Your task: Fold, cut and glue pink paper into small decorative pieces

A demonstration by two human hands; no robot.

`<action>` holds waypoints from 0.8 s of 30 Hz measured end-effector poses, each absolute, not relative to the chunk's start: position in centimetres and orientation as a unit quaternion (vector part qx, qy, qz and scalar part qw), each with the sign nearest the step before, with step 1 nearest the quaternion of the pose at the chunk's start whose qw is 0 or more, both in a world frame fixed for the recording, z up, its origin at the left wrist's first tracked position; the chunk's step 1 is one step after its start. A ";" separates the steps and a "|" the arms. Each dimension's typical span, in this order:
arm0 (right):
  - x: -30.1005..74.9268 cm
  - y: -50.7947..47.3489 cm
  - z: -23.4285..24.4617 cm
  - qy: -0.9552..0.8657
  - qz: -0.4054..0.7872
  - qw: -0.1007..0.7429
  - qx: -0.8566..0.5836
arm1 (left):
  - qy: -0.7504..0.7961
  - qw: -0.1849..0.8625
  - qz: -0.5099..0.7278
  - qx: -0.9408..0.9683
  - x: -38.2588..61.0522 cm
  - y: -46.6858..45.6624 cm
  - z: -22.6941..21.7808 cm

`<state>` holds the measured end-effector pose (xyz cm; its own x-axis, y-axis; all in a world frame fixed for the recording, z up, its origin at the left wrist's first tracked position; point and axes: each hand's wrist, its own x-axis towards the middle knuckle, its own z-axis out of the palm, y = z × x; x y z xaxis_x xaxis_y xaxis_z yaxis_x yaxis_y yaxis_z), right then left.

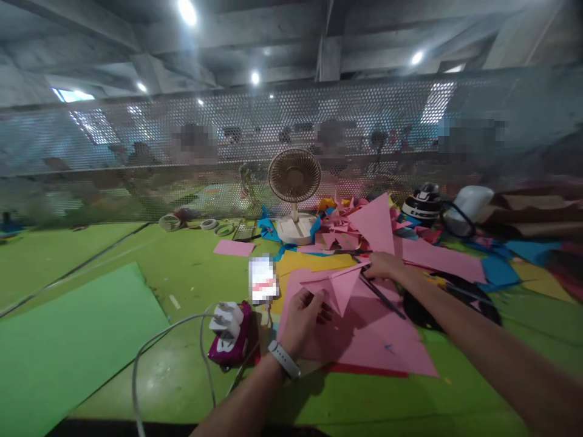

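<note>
My left hand [306, 320] is curled, its fingers pinching the lower edge of a pink paper triangle [342, 285] that stands up from a larger pink sheet [368, 337] on the green table [182, 273]. My right hand [385, 265] rests beyond the triangle, closed on a thin dark tool, a pencil or a scissor blade [381, 294], that slants down over the pink sheet. A grey watch band wraps my left wrist.
A small fan [294, 182] stands behind a heap of pink, yellow and blue paper scraps [359, 227]. A magenta power strip [230, 340] with a white plug and cable lies left. A large green sheet [68, 340] covers the left. Tape rolls [170, 223] sit by the mesh screen.
</note>
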<state>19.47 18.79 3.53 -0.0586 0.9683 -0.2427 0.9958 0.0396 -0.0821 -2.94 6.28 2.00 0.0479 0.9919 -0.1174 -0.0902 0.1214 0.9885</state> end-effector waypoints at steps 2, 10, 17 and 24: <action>19.5 19.1 3.6 0.720 -0.120 0.056 0.681 | 0.494 0.561 0.485 0.454 -3.0 6.2 2.1; 22.0 17.1 4.7 0.713 -0.186 0.009 0.676 | 0.500 0.553 0.507 0.432 -3.2 6.3 2.0; 24.3 14.6 2.3 0.688 -0.264 -0.034 0.675 | 0.488 0.559 0.514 0.430 -3.4 6.3 2.2; 24.0 17.3 4.3 0.675 -0.331 -0.023 0.658 | 0.491 0.553 0.528 0.417 -3.0 6.5 1.9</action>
